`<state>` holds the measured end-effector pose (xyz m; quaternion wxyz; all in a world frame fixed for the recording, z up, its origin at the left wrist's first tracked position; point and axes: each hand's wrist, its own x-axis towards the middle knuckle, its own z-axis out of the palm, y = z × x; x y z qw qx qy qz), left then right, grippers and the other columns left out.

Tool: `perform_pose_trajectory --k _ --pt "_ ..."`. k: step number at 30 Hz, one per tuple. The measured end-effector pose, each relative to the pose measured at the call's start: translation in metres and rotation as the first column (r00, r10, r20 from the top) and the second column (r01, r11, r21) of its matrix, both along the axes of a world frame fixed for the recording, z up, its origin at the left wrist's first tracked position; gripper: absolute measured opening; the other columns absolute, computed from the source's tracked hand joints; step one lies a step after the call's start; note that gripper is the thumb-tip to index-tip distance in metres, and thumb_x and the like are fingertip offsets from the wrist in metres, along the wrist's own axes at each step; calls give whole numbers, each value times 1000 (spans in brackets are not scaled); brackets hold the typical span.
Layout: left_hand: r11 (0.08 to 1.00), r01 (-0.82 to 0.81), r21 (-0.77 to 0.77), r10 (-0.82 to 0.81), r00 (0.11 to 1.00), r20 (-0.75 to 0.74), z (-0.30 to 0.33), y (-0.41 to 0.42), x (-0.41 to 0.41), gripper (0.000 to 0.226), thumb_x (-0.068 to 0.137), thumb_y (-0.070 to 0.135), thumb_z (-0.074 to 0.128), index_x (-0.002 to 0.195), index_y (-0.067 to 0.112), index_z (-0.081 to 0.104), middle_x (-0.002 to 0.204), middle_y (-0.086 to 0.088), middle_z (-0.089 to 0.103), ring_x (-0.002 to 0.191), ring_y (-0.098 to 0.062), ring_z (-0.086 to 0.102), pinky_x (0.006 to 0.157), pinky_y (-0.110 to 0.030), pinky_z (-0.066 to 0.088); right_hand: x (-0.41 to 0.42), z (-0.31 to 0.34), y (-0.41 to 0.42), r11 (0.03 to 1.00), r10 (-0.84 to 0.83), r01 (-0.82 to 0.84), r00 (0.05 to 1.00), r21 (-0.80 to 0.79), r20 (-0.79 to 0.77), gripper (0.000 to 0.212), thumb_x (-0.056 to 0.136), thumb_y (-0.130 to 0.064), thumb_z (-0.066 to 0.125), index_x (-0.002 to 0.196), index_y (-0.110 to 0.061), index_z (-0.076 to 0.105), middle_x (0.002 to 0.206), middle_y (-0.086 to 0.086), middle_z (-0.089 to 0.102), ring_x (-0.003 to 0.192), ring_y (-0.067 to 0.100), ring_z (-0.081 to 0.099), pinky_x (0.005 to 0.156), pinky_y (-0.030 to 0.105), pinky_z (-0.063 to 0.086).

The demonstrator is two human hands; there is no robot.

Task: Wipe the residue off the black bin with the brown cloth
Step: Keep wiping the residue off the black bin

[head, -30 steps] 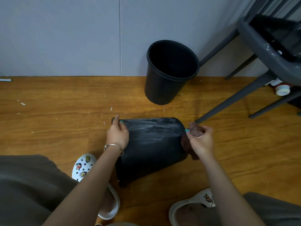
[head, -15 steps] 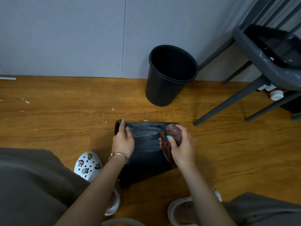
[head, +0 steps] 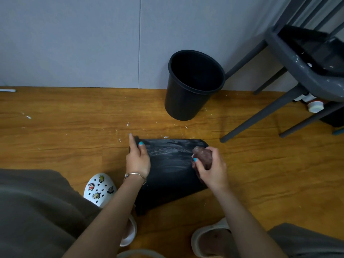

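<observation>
Left hand on tipped black bin, right hand with brown cloth against its streaked side.

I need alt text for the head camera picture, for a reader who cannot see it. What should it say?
A person's right hand rubs a brown cloth on a black bin lying on its side on a wooden floor, while the left hand steadies it. White smears cover the bin. A second bin stands upright by the wall, beside a grey chair.
</observation>
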<state>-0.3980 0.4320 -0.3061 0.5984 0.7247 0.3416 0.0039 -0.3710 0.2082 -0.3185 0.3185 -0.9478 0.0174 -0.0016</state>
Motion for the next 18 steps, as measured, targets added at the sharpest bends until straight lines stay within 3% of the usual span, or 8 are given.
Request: perform_pose_trajectory --k 2,5,8,9,12,18 --pt "1000 -19 -17 19 1000 -2 -2 2 5 47 103 24 32 150 23 27 90 -8 63 69 -13 50 63 -16 40 0 -5 7 997 -72 71 996 19 60 43 81 -27 75 120 -21 58 122 -1 54 117 20 51 89 29 48" --pt "1000 -3 4 3 1000 -14 -5 3 7 45 102 19 34 147 22 35 68 -1 54 52 -11 43 44 -9 36 -17 -11 22 986 -118 114 993 121 29 47 82 -43 73 124 -26 61 138 -3 40 127 16 37 95 31 44" --pt "1000 18 26 -17 1000 -13 -5 2 6 46 102 15 34 148 20 33 68 -1 55 52 -11 43 42 -6 36 -19 -10 16 977 -154 166 984 136 -92 53 84 -70 43 121 -36 60 141 -8 35 130 16 32 100 41 41" --pt "1000 15 22 -15 1000 -14 -5 1 5 47 102 15 34 148 20 32 69 -2 55 52 -11 43 42 -7 37 -15 -9 14 976 -175 187 979 113 -110 50 86 -71 40 116 -37 61 138 -7 38 129 19 36 100 45 42" --pt "1000 -5 5 5 1000 -20 -5 1 4 47 102 18 34 148 23 31 68 0 53 52 -8 42 44 -10 37 0 -8 8 978 -145 163 979 128 -142 24 85 -56 59 106 -43 62 123 -9 42 120 20 44 94 45 49" --pt "997 -1 -81 1 1000 -2 16 -1 4 52 104 22 29 153 19 10 85 25 31 59 8 29 53 6 29 -12 -12 35 988 -140 147 984 50 -109 42 83 -50 67 124 -41 58 128 -3 41 120 17 38 91 36 48"
